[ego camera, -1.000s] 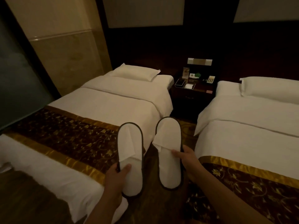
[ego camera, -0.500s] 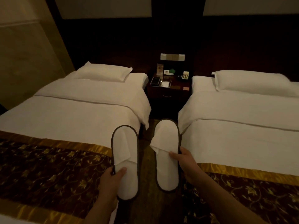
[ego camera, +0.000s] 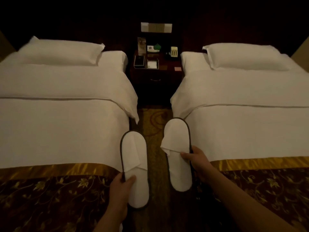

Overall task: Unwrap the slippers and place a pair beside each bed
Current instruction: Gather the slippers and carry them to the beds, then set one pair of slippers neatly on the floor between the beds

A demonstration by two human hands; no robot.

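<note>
I hold one white slipper with dark trim in each hand, above the aisle between two beds. My left hand (ego camera: 121, 186) grips the left slipper (ego camera: 136, 158) near its heel, thumb on top. My right hand (ego camera: 196, 159) grips the right slipper (ego camera: 178, 143) at its side, by the loose upper flap. Both slippers point away from me, toes toward the nightstand. The left bed (ego camera: 63, 114) and the right bed (ego camera: 242, 118) have white covers and gold-patterned dark runners at the foot.
A dark nightstand (ego camera: 155, 77) stands between the bed heads, carrying a phone (ego camera: 173, 51), a notepad tray (ego camera: 152, 64) and small cards. A patterned carpet strip (ego camera: 154, 124) runs along the narrow aisle. Each bed has a white pillow.
The view has swung right and down, so the aisle is now centred. Both slippers stay in my hands and have moved forward between the beds.
</note>
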